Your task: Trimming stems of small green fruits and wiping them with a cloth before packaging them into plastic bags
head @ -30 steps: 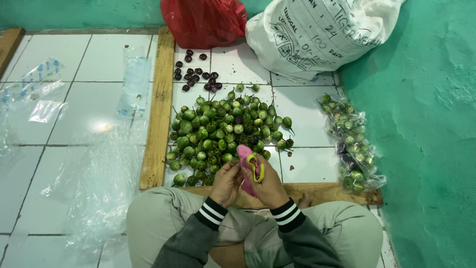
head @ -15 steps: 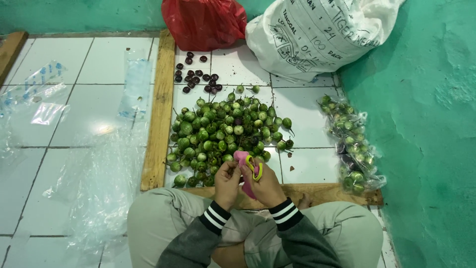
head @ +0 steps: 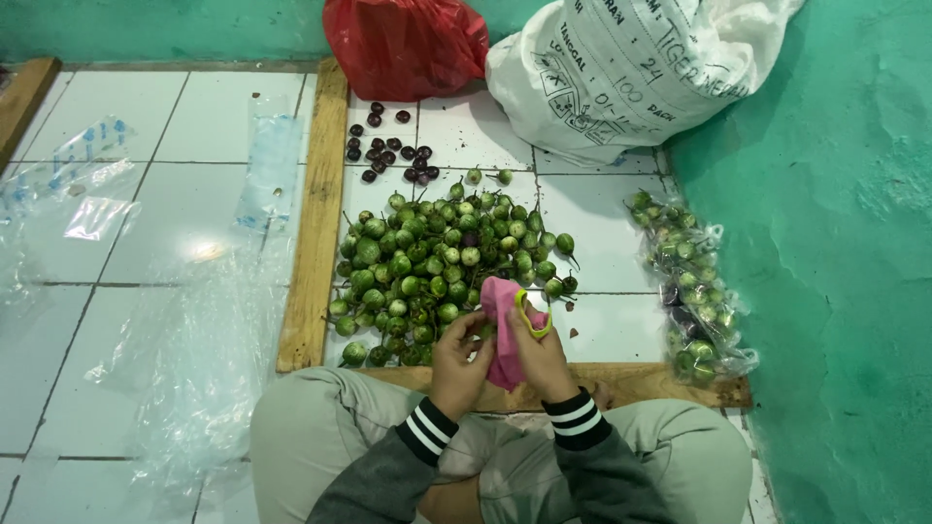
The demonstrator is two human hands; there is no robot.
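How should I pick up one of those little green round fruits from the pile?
Probably by its round body, coming from above. A loose one at the edge of the green fruit pile, like the fruit on the right side, lies free on the white tile floor. Its thin stalk sticks out sideways and looks too slim to pinch well. Both the left hand and right hand hold a pink cloth.

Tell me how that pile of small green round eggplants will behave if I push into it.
The green eggplants look round and smooth, so they would probably roll and scatter across the tile floor. The wooden strip would likely stop strays.
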